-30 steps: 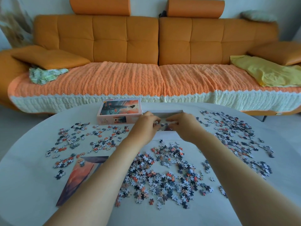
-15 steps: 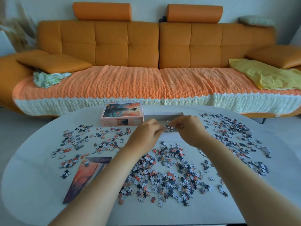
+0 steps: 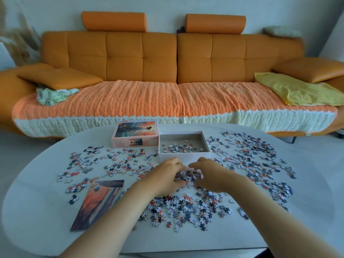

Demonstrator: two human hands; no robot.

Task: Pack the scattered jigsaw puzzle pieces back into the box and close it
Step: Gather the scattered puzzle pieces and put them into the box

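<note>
Fingers [image 3: 177, 164] of left hand [image 3: 165, 178] and right hand [image 3: 211, 176] cup pieces [image 3: 189, 176].

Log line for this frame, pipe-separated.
step: scooping | left hand, right hand: cupped round piece pile | box: open, few pieces inside | lid: off, beside box

A home living room: an orange sofa [image 3: 167, 71] with cushions behind a white table [image 3: 37, 211].

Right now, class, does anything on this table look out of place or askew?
Yes. Pieces lie scattered across the table, with only a few in the box. The poster lies askew at the near left, a few pieces on its far corner. Nothing looks damaged.
</note>
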